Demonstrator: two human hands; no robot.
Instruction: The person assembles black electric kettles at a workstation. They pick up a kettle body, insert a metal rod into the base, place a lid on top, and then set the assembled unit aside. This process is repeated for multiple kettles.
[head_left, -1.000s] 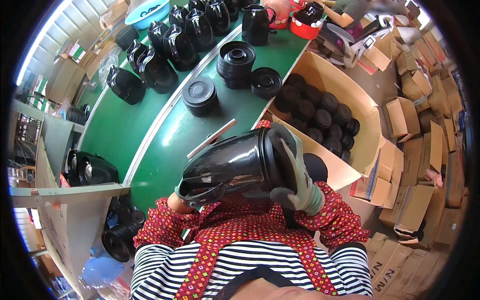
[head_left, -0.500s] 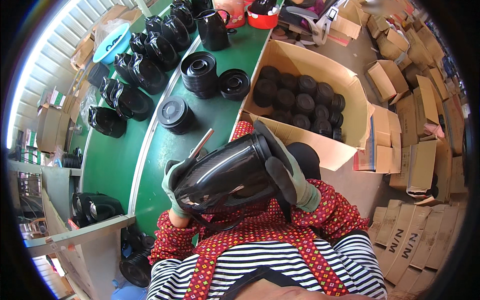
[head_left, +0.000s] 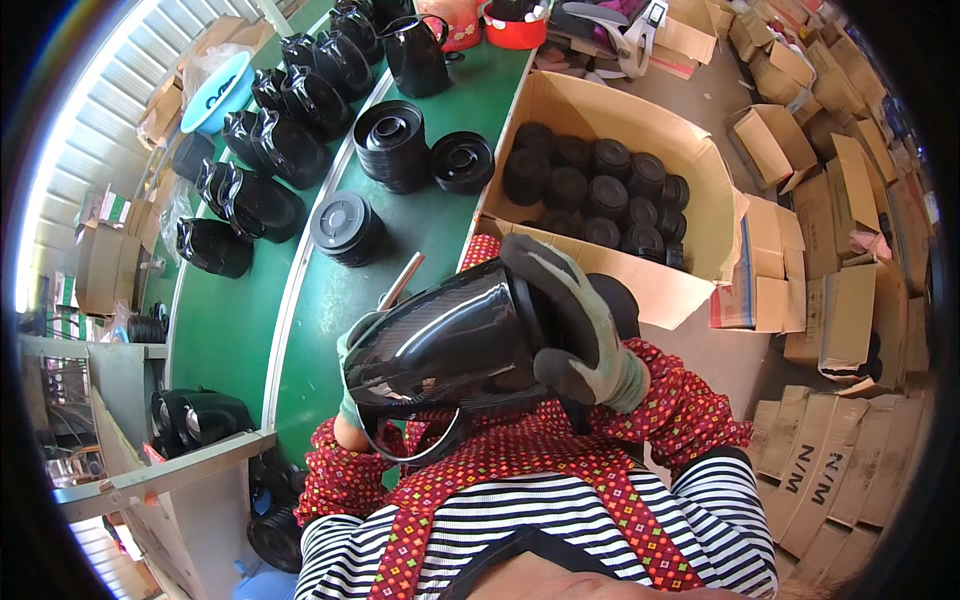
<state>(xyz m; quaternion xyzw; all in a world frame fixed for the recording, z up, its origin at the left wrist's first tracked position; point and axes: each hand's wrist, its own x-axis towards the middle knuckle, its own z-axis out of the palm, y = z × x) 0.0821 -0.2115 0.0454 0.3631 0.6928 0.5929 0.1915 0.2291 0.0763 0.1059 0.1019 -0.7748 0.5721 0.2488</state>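
A glossy black jug body (head_left: 440, 340) lies tilted on its side in front of my chest, its thin curved handle (head_left: 455, 436) hanging below. My left hand (head_left: 347, 412), in a grey-green glove, is closed around the narrower left end; most of its fingers are behind the jug. A slim metal tool (head_left: 403, 277) juts up beside that hand; its kind is unclear. My right hand (head_left: 607, 350), gloved with dark fingertips, spans the wide right end, fingers above and thumb below. Between them a dark round part (head_left: 536, 335) sits at that end, partly covered.
On the green table (head_left: 325, 320) stand several black jugs (head_left: 262, 205), a stack of black rings (head_left: 390, 150) and black round lids (head_left: 345, 225). An open carton (head_left: 715, 255) of black round parts (head_left: 607, 200) is at the right. More cartons (head_left: 850, 320) fill the far right.
The jug has tipped slightly, and its handle shows more clearly below. My right hand has moved a little down and wraps further around the wide end.
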